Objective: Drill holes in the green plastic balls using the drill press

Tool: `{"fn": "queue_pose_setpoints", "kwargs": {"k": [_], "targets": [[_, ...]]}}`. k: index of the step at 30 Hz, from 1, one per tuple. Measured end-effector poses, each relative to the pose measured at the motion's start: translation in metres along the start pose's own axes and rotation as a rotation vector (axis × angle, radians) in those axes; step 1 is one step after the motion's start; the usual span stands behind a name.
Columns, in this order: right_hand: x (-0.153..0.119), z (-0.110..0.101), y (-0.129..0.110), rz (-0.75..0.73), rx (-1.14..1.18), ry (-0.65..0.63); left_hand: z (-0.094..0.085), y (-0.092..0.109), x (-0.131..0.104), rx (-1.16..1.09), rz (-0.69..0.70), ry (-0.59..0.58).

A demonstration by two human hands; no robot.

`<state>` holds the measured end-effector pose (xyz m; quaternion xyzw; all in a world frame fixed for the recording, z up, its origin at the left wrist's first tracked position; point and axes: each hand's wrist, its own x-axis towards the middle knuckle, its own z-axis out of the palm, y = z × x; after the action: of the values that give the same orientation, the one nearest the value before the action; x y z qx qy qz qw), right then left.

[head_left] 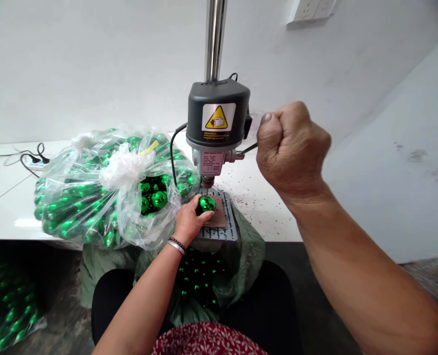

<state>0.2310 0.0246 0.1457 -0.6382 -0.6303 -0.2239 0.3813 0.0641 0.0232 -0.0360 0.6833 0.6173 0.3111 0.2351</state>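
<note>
A small bench drill press (219, 118) stands on the table, its bit pointing down at a shiny green ball (206, 203). My left hand (190, 219) holds that ball between thumb and fingers on a brown board (219, 213), which lies on the drill's grey base plate (232, 224). The bit's tip meets the top of the ball, though I cannot tell how deep it sits. Off to the right of the drill head, my right hand (295, 148) is wrapped in a fist round the end of the feed lever (249, 148); its grip is hidden in the fist.
A clear plastic bag (126, 167) full of green balls lies left of the drill. An open green sack (246, 251) below the base holds more balls (200, 283). Another bag of balls (8, 305) is on the floor at left. Dark shavings dot the white table (274, 222).
</note>
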Motion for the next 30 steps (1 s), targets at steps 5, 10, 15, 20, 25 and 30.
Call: {"fn": "queue_pose_setpoints", "kwargs": {"k": [5,10,15,20,25,30], "targets": [[-0.009,-0.001,0.003,-0.003,0.002,-0.021,0.001,-0.001,0.0,-0.021,-0.017,0.004],[-0.016,-0.001,0.004,-0.011,0.023,-0.033,0.001,-0.002,0.0,-0.018,-0.034,-0.001],[-0.023,0.001,0.005,-0.01,0.016,-0.024,0.001,-0.001,0.0,0.003,-0.021,0.007],[-0.03,0.002,0.007,-0.003,0.018,-0.027,0.001,-0.001,-0.001,0.036,0.002,0.001],[-0.039,0.003,0.007,0.009,0.028,-0.026,0.002,-0.003,0.0,0.045,-0.001,0.005],[-0.044,0.002,0.006,0.036,0.048,-0.007,0.001,-0.004,-0.001,0.05,-0.005,0.003]]}}
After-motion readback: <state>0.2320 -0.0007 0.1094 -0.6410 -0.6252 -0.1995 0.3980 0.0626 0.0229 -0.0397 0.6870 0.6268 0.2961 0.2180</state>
